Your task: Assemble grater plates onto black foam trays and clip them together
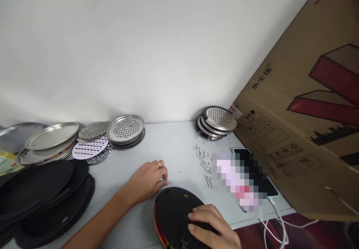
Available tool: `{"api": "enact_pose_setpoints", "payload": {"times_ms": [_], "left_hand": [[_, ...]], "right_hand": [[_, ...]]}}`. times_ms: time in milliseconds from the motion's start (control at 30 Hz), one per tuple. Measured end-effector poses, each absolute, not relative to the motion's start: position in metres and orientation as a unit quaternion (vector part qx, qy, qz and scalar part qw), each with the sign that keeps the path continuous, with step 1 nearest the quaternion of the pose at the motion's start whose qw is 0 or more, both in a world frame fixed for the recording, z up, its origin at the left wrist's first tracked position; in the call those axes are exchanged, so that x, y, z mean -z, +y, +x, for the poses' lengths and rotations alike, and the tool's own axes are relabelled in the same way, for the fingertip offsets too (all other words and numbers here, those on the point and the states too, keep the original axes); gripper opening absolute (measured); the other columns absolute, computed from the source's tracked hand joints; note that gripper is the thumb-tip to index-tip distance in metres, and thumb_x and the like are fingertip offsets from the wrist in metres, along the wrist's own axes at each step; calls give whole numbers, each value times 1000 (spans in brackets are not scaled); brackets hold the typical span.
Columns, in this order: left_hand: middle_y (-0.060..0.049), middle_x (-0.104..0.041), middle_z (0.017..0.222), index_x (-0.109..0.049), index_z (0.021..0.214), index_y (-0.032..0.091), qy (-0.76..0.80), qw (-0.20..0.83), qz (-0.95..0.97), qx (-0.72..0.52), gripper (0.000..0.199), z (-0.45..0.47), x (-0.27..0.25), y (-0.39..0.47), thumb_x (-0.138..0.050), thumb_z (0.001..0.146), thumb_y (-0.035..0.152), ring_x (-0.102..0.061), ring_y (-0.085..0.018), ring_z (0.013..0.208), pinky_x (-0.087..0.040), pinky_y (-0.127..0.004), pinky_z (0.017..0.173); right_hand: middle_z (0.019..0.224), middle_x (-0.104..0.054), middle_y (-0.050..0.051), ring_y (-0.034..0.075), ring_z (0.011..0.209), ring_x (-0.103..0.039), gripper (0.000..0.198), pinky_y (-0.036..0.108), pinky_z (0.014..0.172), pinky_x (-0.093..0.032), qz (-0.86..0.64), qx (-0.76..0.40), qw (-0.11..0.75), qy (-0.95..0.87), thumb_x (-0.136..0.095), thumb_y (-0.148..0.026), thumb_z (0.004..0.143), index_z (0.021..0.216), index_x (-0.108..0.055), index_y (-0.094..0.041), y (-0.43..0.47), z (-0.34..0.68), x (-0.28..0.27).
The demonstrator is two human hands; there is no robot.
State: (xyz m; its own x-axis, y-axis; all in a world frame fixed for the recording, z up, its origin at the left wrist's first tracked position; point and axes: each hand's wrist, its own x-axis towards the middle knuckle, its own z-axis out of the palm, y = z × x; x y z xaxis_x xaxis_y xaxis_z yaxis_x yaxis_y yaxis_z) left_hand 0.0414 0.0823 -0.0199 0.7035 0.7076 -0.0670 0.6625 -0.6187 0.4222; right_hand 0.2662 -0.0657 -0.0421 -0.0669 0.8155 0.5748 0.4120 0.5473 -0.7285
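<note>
My left hand (150, 178) is closed in a pinch on a small metal wire clip (168, 181), whose end pokes out past the fingertips. Just right of it, at the table's front, a black round disc (174, 211) shows a small coloured mark on top and red and green along its left edge. My right hand (214, 228) grips this disc at its right side, fingers bent over the top. Farther right lie several loose wire rings (200, 151) and long wire clips (208, 181).
Perforated metal grater discs (126, 129) are stacked at the wall, beside plain metal discs (53, 134). Black discs (33, 189) pile up at left. Assembled grater discs with clips (218, 120) stand at right, near a phone (272, 189) with a cable and a large cardboard box (294, 129).
</note>
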Motion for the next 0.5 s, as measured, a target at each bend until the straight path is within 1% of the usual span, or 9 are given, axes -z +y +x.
{"api": "enact_pose_setpoints", "payload": {"times_ms": [67, 133, 200, 267, 333, 400, 500], "left_hand": [[-4, -64, 103, -64, 93, 22, 416, 200, 885, -54, 7, 35, 20, 88, -58, 94, 25, -61, -22, 94, -43, -34, 82], [-4, -64, 101, -63, 93, 21, 448, 194, 871, -55, 10, 25, 19, 93, -54, 95, 24, -62, -23, 92, -43, -35, 81], [-4, -65, 99, -62, 92, 21, 473, 193, 858, -55, 12, 15, 19, 97, -51, 95, 23, -63, -23, 91, -44, -34, 80], [-3, -66, 97, -61, 91, 22, 492, 193, 847, -58, 12, 5, 22, 98, -50, 95, 23, -63, -22, 91, -44, -33, 80], [-3, -66, 95, -60, 91, 23, 511, 194, 835, -65, 11, -4, 26, 98, -50, 95, 24, -63, -22, 91, -45, -33, 80], [-2, -66, 95, -58, 95, 24, 532, 196, 820, -77, 10, -13, 30, 96, -49, 96, 27, -64, -21, 91, -45, -32, 80], [-2, -67, 96, -56, 102, 24, 563, 197, 797, -96, 12, -27, 36, 94, -48, 97, 33, -65, -20, 89, -46, -32, 78]], "right_hand": [[103, -76, 10, 31, 98, -69, 27, 47, 80, -58, -426, -168, 488, -743, -64, -29, 94, 119, -71, -33, -62, 271, 50], [111, -75, 12, 32, 104, -68, 34, 47, 83, -57, -409, -137, 436, -790, -66, -29, 90, 124, -68, -27, -55, 272, 59], [112, -74, 12, 32, 106, -68, 37, 47, 90, -54, -415, -95, 409, -807, -68, -23, 84, 121, -67, -23, -48, 266, 66], [115, -73, 12, 33, 112, -66, 38, 54, 103, -45, -438, -79, 363, -819, -70, -22, 81, 119, -66, -23, -41, 256, 69], [123, -70, 11, 35, 121, -61, 40, 62, 112, -33, -465, -92, 324, -819, -72, -25, 81, 121, -65, -24, -34, 244, 66], [135, -64, 10, 36, 131, -54, 46, 66, 115, -26, -480, -129, 281, -821, -71, -26, 85, 129, -60, -27, -28, 233, 59], [150, -52, 8, 33, 143, -40, 50, 69, 118, -17, -480, -183, 230, -827, -61, -24, 93, 141, -50, -29, -19, 221, 48]]}}
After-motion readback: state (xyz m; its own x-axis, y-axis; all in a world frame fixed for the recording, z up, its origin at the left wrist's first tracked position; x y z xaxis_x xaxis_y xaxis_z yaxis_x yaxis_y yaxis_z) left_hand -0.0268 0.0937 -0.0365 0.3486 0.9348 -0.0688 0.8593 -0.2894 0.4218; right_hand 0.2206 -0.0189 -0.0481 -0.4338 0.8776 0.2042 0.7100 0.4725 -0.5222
